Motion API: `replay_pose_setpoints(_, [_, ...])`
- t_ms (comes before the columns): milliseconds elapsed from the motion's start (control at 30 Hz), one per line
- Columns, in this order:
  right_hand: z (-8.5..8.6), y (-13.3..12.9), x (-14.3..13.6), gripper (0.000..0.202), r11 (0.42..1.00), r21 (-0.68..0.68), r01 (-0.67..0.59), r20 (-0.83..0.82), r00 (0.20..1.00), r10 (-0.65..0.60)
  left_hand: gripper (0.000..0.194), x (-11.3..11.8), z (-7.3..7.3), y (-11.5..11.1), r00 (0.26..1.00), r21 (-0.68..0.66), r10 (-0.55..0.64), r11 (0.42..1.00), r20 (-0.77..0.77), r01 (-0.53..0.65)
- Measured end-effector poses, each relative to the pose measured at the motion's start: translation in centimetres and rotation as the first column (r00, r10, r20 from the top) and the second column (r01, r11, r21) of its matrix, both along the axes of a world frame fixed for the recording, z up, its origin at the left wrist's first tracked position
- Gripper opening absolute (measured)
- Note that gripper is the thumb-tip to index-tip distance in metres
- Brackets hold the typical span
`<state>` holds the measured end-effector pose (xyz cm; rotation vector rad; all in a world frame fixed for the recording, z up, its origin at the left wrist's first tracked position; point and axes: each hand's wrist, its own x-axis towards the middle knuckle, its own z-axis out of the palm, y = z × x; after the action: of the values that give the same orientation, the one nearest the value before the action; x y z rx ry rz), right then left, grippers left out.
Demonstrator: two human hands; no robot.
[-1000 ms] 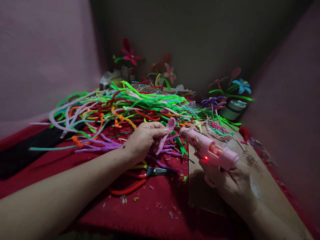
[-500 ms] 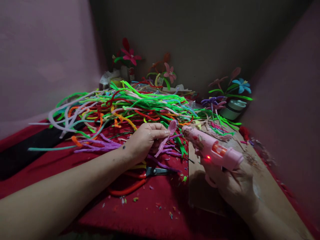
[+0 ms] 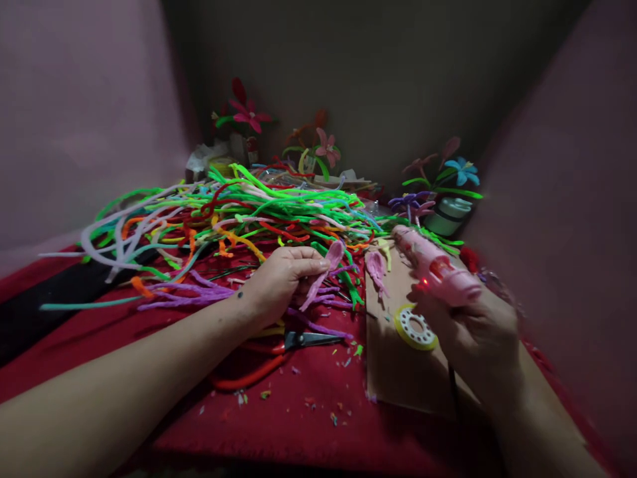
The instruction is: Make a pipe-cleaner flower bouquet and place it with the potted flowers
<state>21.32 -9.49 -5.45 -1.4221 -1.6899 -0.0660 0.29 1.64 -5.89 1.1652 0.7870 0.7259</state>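
Between its thumb and fingers, my left hand [image 3: 288, 273] pinches a pink pipe-cleaner petal [image 3: 334, 255], with its thin ends hanging down. My right hand [image 3: 478, 338] is wrapped round a pink glue gun [image 3: 438, 265], whose small red light is lit. The gun's nozzle points up and left, apart from the petal. A second pink petal [image 3: 377, 269] lies on the cardboard [image 3: 398, 372] between my hands. Near my right hand, a yellow and white tape roll [image 3: 417, 326] rests on the same cardboard.
A big heap of coloured pipe cleaners [image 3: 279, 206] covers the back of the red cloth [image 3: 259, 425]. Red-handled scissors [image 3: 249, 378] lie below my left wrist. Pipe-cleaner flowers [image 3: 462, 171] stand at the back, near a pale green container [image 3: 449, 216].
My right hand has moved the glue gun up and to the right, away from the petal. The second petal and the tape roll have come into sight. My left hand keeps its pinch.
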Motion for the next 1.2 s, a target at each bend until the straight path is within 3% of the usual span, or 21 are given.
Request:
replay_pose_setpoints(100, [-0.1,-2.1,2.8,0.02,0.954,0.111,0.279,0.241,0.924,-0.298,0.017,0.0,0.2,-0.1,1.0,0.013,0.019,1.0,0.004,-0.019])
replay_pose_setpoints(233, [-2.1,-6.5,6.3,0.028,0.851,-0.052,0.523,0.401,0.791,-0.462,0.018,0.1,0.6,-0.4,1.0,0.008,0.026,1.0,-0.013,-0.026])
replay_pose_setpoints(400, [-3.8,-9.1,8.4,0.038,0.722,-0.215,0.658,0.554,0.691,-0.465,0.018,0.2,1.2,-0.8,0.999,0.007,0.028,1.0,-0.03,-0.028])
replay_pose_setpoints(533, [-2.2,-9.0,8.5,0.035,0.667,-0.363,0.651,0.621,0.702,-0.348,0.019,0.2,1.2,-0.7,0.999,0.042,0.043,0.998,-0.026,-0.042])
replay_pose_setpoints(600, [-0.7,-8.3,8.4,0.03,0.653,-0.398,0.645,0.628,0.71,-0.319,0.017,0.2,1.0,-0.5,0.999,0.046,0.037,0.998,-0.016,-0.036])
replay_pose_setpoints(667, [0.7,-6.6,8.1,0.029,0.655,-0.328,0.681,0.622,0.677,-0.393,0.015,0.2,0.6,-0.3,1.0,0.038,0.023,0.999,0.005,-0.023])
replay_pose_setpoints(767, [2.3,-2.1,7.6,0.035,0.741,-0.359,0.568,0.48,0.793,-0.375,0.016,0.2,0.3,-0.3,1.0,0.034,0.004,0.999,0.014,-0.005])
replay_pose_setpoints(833, [2.6,1.7,7.4,0.039,0.738,-0.44,0.512,0.441,0.839,-0.319,0.018,0.2,0.3,-0.4,1.0,0.041,0.004,0.999,-0.006,-0.003])
replay_pose_setpoints(967, [1.8,7.2,7.8,0.029,0.682,-0.482,0.551,0.469,0.819,-0.33,0.018,0.2,0.2,-0.4,1.0,0.028,-0.001,1.0,0.0,0.001])
replay_pose_setpoints(1100, [0.9,8.7,9.1,0.018,0.629,-0.476,0.615,0.439,0.786,-0.436,0.017,0.3,0.0,-0.3,1.0,0.019,-0.008,1.0,0.03,0.007])
replay_pose_setpoints(1200, [1.4,7.8,10.1,0.019,0.635,-0.447,0.63,0.353,0.777,-0.522,0.022,0.4,0.1,-0.5,1.0,0.025,0.016,1.0,-0.018,-0.016])
